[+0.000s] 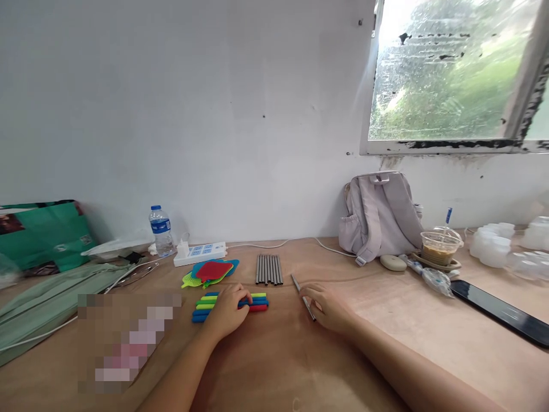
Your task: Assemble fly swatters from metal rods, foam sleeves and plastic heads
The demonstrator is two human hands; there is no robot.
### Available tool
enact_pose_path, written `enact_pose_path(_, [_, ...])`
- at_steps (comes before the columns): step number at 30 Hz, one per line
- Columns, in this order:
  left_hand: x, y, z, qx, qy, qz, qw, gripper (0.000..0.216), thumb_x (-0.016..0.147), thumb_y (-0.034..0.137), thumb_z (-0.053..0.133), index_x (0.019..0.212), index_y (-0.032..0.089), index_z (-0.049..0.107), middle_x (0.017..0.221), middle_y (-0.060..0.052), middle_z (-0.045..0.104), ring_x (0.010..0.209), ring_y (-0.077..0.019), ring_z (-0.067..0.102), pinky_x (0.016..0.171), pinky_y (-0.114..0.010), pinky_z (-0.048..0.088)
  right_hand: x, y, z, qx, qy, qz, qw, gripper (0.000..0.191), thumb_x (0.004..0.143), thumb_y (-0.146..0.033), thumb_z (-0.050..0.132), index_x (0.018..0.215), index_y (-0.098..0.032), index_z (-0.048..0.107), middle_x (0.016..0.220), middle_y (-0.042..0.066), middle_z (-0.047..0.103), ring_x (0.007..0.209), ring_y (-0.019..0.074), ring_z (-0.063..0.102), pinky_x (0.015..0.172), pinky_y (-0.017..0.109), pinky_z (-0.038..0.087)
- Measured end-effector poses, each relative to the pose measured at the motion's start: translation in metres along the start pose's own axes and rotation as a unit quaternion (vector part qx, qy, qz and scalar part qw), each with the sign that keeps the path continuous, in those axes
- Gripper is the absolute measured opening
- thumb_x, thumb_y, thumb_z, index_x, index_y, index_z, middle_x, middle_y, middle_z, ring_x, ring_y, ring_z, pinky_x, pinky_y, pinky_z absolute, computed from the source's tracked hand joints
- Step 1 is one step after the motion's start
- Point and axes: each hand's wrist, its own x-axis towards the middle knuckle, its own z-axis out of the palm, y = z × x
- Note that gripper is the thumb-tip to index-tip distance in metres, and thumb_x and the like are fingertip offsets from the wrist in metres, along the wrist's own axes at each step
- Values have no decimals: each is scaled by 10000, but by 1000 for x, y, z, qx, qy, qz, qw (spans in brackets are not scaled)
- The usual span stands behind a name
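My left hand (230,307) is over a row of coloured tubes (259,308) in blue, green, yellow and red. Its fingers curl down around a blue tube, which the hand partly hides. My right hand (325,304) pinches a thin metal rod (309,309) that slants on the table. Between and beyond the hands, several similar metal rods (269,270) lie side by side. Behind the tubes is a small stack of flat plastic swatter heads (215,270), red on top, with blue and yellow-green ones beneath.
A white power strip (201,253) and water bottle (160,232) stand by the wall. At the right are a backpack (380,217), drink cup (440,247), black phone-like slab (501,312) and translucent containers (491,246). Green cloth (64,297) lies left, near a blurred-out patch.
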Motion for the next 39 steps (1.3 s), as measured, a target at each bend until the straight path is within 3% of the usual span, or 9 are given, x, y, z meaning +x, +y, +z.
enact_pose_path(3, [0,-2,1,7,-7,17,1000,165,628,106,434,673,199,563,778,-26,561,816,-200,500,758,-336,365,0,3,3,-1,-51,-29,998,376,669,-5,396,923,-204,588,919,40,630,920,176,533,805,280,398])
enact_pose_path(8, [-1,2,-1,8,-23,25,999,196,622,96,439,710,204,577,776,-16,579,801,-189,502,751,-323,359,0,7,8,4,-56,12,998,358,628,-12,421,896,-172,596,891,53,633,851,172,554,740,259,428])
enact_pose_path(14, [-2,8,-2,14,-45,28,999,195,631,111,442,714,202,592,741,-17,561,772,-183,499,724,-312,358,-2,4,-4,32,-102,-31,994,391,584,27,409,837,-176,628,857,39,627,805,150,561,725,239,439])
enact_pose_path(18, [-4,11,-2,17,-62,27,998,203,646,134,447,747,212,605,769,-20,555,776,-185,505,715,-310,361,-4,2,-11,29,-113,-22,993,375,572,16,463,826,-176,662,831,40,621,771,149,563,702,236,445])
enact_pose_path(28, [-9,26,-3,-14,-114,95,989,114,745,224,462,767,220,574,873,-27,576,870,-201,501,793,-331,367,-7,0,-9,1,-115,-18,993,165,790,-161,502,916,-186,606,914,58,592,889,174,527,769,281,425])
enact_pose_path(39, [-10,29,13,-33,-109,101,988,194,850,301,355,866,228,534,933,-20,590,891,-193,501,782,-319,368,-5,-19,4,0,-107,53,993,177,881,-200,369,1009,-187,491,1023,69,526,874,167,538,770,297,423])
